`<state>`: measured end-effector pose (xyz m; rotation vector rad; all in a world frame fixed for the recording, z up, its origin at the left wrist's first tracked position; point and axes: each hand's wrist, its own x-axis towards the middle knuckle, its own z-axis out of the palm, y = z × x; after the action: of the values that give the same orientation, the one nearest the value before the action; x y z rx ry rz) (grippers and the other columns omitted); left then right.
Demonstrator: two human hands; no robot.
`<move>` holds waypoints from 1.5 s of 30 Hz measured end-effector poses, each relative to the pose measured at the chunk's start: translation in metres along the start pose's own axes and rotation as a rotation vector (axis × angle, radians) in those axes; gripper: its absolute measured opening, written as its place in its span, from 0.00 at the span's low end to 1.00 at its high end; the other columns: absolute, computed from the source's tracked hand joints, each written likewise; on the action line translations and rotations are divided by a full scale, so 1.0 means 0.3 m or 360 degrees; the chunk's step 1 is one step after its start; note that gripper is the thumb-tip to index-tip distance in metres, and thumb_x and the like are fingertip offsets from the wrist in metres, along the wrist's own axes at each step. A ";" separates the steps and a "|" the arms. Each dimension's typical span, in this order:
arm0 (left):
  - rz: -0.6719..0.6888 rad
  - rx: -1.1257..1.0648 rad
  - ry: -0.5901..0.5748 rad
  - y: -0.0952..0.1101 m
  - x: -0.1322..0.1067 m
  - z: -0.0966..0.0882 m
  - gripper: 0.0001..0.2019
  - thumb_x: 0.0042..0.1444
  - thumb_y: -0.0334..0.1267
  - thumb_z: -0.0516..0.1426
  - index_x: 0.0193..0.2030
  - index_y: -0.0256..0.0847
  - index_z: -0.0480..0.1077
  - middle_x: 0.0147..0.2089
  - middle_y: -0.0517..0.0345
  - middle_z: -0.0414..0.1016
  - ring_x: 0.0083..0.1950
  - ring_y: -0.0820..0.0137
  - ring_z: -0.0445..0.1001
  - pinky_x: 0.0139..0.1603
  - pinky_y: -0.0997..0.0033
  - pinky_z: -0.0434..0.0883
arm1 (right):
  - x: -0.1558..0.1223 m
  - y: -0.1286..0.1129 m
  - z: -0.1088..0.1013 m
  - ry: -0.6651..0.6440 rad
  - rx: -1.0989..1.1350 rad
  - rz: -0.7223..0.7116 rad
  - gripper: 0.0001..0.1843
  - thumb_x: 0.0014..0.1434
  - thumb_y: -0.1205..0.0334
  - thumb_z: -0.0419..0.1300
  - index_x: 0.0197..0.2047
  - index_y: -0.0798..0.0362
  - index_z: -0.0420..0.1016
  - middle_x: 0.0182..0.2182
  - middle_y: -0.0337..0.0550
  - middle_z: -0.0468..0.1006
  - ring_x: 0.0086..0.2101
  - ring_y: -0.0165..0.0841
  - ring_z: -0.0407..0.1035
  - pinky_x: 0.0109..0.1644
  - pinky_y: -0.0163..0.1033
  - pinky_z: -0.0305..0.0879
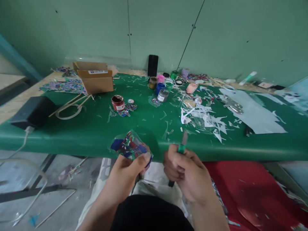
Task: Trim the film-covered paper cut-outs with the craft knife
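Observation:
My left hand (131, 168) is closed on a clear plastic sheet piece (131, 144) patched with blue, red, green and white, the thumb pressing its right corner. My right hand (185, 170) wraps round a small knife (181, 148) with a green and black handle. Its blade points up and away from me, apart from the plastic. Beyond my hands, an open jar of dark red paint (118, 103) stands on the green table cover (139, 125), with colourful scraps at its base.
Several paint jars (163, 95) stand mid-table before a black phone (152, 65). White scraps (204, 117) and a pale sheet (260, 115) lie to the right. A cardboard box (97, 81) and a black block with a cable (33, 110) sit left. A red seat (245, 189) is below right.

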<state>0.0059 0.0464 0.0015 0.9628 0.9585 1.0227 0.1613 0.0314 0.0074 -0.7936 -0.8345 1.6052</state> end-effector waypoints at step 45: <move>0.0065 0.0317 0.0054 0.046 -0.051 0.071 0.20 0.57 0.43 0.58 0.16 0.41 0.62 0.19 0.63 0.61 0.26 0.73 0.64 0.33 0.73 0.66 | -0.051 0.092 0.043 0.0285 -0.1723 -0.0904 0.11 0.65 0.71 0.48 0.31 0.49 0.62 0.20 0.31 0.71 0.18 0.23 0.64 0.23 0.28 0.58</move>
<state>0.0193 0.0311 0.0231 1.1367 1.0879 0.9936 0.1389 0.0108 -0.0082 -1.2538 -1.6398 0.4841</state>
